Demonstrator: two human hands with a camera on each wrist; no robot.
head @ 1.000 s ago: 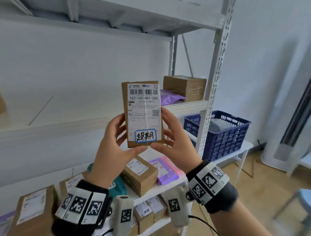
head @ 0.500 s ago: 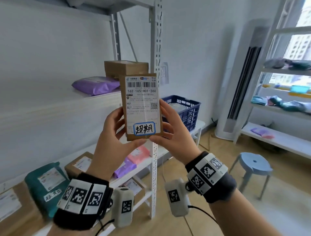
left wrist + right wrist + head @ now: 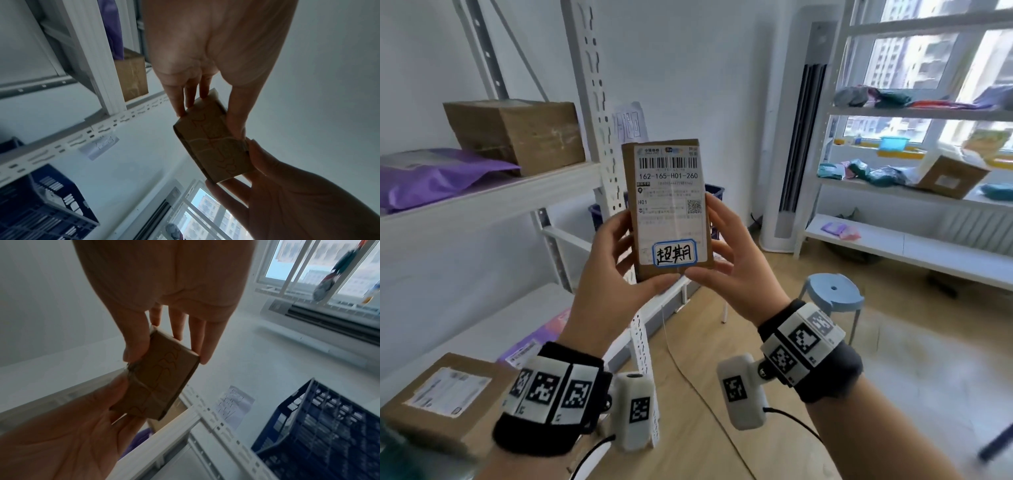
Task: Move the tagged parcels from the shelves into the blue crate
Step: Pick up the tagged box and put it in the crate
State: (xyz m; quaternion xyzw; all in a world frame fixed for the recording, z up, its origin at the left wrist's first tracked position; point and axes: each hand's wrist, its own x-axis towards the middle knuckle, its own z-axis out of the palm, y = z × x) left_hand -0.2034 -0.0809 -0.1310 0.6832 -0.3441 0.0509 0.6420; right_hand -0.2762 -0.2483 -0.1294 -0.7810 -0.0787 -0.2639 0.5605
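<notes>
while both hands hold it upright in the air, the tagged parcel (image 3: 667,209) faces the head camera, its label and blue-bordered handwritten tag visible. left hand (image 3: 616,274) grasps the lower left edge, thumb under the bottom corner and fingers behind; right hand (image 3: 736,270) grasps the lower right edge likewise. blue crate (image 3: 320,426) stands past the white shelf upright (image 3: 599,113), near but apart from the parcel, and is mostly hidden behind the parcel in the head view. risk, as judged: the grip is by fingertips at the lower part only, so the parcel could tip forward or slip during the carry. the upright lies between hands and crate; a swing across it could knock the parcel loose. a brown box (image 3: 517,133) and purple mailer (image 3: 438,174) rest on the shelf.
</notes>
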